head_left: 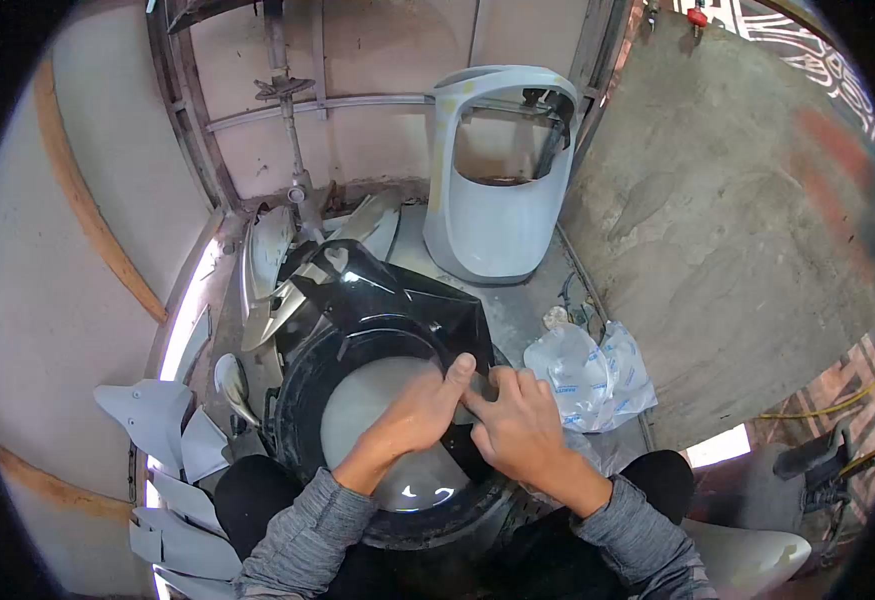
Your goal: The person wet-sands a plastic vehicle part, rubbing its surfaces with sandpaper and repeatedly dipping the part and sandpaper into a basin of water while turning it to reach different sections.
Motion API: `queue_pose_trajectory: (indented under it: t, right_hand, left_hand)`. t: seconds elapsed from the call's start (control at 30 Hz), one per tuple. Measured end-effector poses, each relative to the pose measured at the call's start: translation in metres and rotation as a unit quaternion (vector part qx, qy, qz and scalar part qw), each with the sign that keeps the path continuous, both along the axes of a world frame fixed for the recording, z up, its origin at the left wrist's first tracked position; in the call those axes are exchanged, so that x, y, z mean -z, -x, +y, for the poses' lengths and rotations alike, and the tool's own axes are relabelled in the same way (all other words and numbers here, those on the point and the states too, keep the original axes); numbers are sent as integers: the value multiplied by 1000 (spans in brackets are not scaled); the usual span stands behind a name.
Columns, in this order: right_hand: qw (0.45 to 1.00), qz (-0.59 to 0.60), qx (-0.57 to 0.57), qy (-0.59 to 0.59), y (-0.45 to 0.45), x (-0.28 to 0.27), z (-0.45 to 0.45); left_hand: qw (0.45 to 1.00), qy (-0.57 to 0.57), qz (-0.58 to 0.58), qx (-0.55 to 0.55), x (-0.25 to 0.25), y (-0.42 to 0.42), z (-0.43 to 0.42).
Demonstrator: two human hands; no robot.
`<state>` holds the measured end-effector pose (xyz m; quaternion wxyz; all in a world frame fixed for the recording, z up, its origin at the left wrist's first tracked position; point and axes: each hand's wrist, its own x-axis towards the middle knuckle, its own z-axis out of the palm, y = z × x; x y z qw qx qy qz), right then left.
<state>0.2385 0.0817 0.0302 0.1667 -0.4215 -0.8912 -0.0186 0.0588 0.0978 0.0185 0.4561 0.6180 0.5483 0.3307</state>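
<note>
A black round tub (307, 440) of cloudy water (352, 400) stands between my knees. A glossy black panel (387, 290) leans over its far rim, reaching toward my hands. My left hand (422, 405) is above the water, thumb raised, its fingers hidden behind the hand. My right hand (522, 425) is close beside it, fingers bent round something dark that I cannot make out. A black piece (467, 450) shows under my right hand, over the tub's right side.
A white shell (492, 235) stands at the back. Crumpled plastic bags (587, 375) lie right of the tub. Grey panels (157, 420) line the left side, with silvery pieces (272, 250) behind the tub. A large grey board (727, 230) is at right.
</note>
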Motion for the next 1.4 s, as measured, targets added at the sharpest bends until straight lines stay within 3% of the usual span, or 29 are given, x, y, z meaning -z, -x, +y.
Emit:
queue_pose_trajectory:
  t: [0.03,0.07,0.17,0.2,0.33,0.5,0.63,0.73,0.83,0.93,0.97,1.03,1.2,1.3,1.4]
  right_hand:
    - [1000,1,0,0,0,0,4]
    - [1000,16,-7,-22,0,1,9]
    - [998,25,-12,-54,1,0,20]
    - [999,9,-23,-46,1,-4,22]
    - [999,-9,-31,-40,5,-10,25]
    - [997,51,-8,-53,15,3,19]
    - [996,70,8,-45,13,4,12]
    - [996,70,27,-40,10,6,5]
    - [998,53,31,-21,12,1,-8]
    - [997,72,38,17,17,-1,-21]
    - [997,72,36,17,18,1,-26]
    - [996,77,31,15,21,4,-33]
    - [996,67,43,-28,28,-2,-2]
    - [997,70,26,-15,23,1,1]
    - [996,73,36,21,18,-3,-17]
  left_hand:
    - [999,22,30,29,2,3,0]
    - [998,-20,-42,41,9,1,-2]
    - [994,-77,-59,52,21,-8,-14]
    - [997,27,39,68,-1,-2,-18]
    - [993,-2,26,117,10,1,-18]
    - [997,-24,-54,42,24,-8,-19]
    - [999,0,-10,34,26,-17,-21]
    - [996,-50,-74,5,25,-20,-21]
    - [999,14,-38,10,27,-12,-11]
    - [970,12,-219,-105,53,-17,-1]
    - [970,11,-218,-107,57,-17,1]
    - [901,47,-410,-136,37,-13,1]
    - [980,-58,-148,-117,53,-26,-15]
    - [970,-36,-227,-82,56,-24,-10]
    - [969,-13,-227,-95,45,-16,-9]
